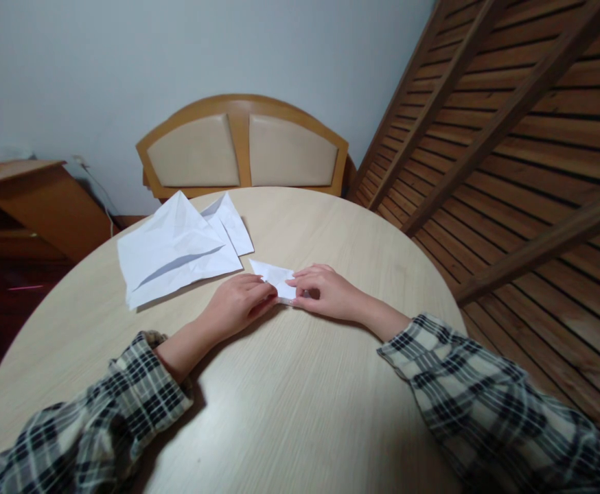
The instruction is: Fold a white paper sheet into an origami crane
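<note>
A small folded piece of white paper (281, 280) lies on the table between my two hands, with a pointed corner sticking out at its upper left. My left hand (235, 304) grips its left lower side with curled fingers. From the right, my right hand (328, 291) pinches the paper's right side between thumb and fingers. Parts of the paper's edges are hidden under the fingertips. Just beyond my left hand lie larger creased sheets of white paper (176, 240), overlapping one another.
The round light-wood table (300, 412) fills the foreground. A padded wooden headboard-like panel (243, 147) stands behind it against the wall. Slatted wood (526, 137) slopes along the right. A brown wooden desk (47, 206) is at the left, near a white cable (99, 185).
</note>
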Tool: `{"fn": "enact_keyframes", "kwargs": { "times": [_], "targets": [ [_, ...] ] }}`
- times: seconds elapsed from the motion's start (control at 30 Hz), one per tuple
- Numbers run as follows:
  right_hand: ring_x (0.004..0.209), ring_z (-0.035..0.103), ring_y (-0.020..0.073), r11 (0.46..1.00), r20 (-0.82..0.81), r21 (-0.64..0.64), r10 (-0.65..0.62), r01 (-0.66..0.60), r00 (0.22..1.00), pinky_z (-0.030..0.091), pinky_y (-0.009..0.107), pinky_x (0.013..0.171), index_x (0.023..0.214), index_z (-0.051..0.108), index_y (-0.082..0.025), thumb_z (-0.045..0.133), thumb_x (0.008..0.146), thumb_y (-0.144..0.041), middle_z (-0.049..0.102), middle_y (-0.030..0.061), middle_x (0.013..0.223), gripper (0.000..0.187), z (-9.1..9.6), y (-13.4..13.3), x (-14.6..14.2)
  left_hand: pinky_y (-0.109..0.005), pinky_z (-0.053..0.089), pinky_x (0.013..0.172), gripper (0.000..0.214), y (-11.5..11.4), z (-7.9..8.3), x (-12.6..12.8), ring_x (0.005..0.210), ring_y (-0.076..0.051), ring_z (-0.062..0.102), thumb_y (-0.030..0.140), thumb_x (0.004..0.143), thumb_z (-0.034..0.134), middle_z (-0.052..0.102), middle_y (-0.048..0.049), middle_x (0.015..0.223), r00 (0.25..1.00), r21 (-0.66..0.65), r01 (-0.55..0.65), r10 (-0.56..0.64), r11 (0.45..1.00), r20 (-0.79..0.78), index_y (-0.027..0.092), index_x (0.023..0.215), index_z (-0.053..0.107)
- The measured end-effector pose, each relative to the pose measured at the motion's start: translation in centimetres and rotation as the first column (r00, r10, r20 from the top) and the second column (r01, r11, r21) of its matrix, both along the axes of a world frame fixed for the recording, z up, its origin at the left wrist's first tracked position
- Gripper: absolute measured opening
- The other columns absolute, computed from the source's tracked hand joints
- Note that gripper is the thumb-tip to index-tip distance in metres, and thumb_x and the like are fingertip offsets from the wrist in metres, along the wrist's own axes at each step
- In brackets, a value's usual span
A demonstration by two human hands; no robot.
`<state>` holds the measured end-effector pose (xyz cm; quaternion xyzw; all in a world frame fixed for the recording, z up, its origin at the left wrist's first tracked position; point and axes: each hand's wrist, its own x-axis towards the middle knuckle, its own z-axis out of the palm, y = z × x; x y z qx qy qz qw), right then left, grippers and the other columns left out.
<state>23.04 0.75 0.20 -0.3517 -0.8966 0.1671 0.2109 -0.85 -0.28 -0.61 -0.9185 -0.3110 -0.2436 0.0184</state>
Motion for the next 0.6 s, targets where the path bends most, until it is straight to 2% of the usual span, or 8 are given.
{"fn": "enact_keyframes", "kwargs": {
  "times": [0.1,0.23,0.37,0.6],
  "targets": [
    [0.111,0.063,0.0222,1.0,-0.007,-0.007,-0.011,0.011,1.0,0.04,0.041,0.1,0.077,0.07,-0.023,0.065,0.088,-0.027,0.074,0.0038,0.109,0.012,-0.22,0.13,0.04,-0.04,0.054,0.077,0.023,0.08,-0.03,-0.02,0.087,-0.025,0.066,0.035,0.098,0.049,0.072,-0.0104,0.089,1.0,-0.04,-0.021,0.021,0.999,0.004,0.017,0.099,0.064],
    [0.113,0.063,0.0215,0.999,-0.009,-0.029,-0.031,0.031,0.999,0.04,0.04,0.101,0.075,0.069,-0.023,0.065,0.088,-0.026,0.073,0.0037,0.114,0.014,-0.2,0.09,0.02,-0.044,0.053,0.086,0.026,0.37,-0.3,-0.05,0.099,-0.026,0.065,0.03,0.095,0.053,0.07,-0.0124,0.109,0.996,-0.098,-0.08,0.082,0.992,0.02,0.017,0.117,0.057],
    [0.108,0.065,0.0208,1.0,-0.033,-0.023,-0.017,0.017,0.999,0.042,0.038,0.098,0.073,0.068,-0.021,0.062,0.088,-0.022,0.074,0.0047,0.115,0.016,0.02,-0.04,-0.06,-0.044,0.051,0.089,0.029,0.61,-0.59,-0.1,0.101,-0.025,0.063,0.027,0.096,0.053,0.07,-0.0108,0.108,0.99,-0.149,-0.133,0.139,0.98,0.031,0.017,0.123,0.053],
    [0.104,0.066,0.021,0.999,-0.053,-0.028,-0.028,0.027,0.998,0.043,0.037,0.094,0.07,0.066,-0.02,0.059,0.09,-0.022,0.074,0.0058,0.113,0.022,0.19,-0.1,-0.31,-0.043,0.051,0.089,0.027,0.73,-0.78,-0.15,0.101,-0.025,0.063,0.024,0.096,0.052,0.07,-0.0096,0.108,0.988,-0.179,-0.134,0.145,0.975,0.047,0.018,0.123,0.054]
  ]
}}
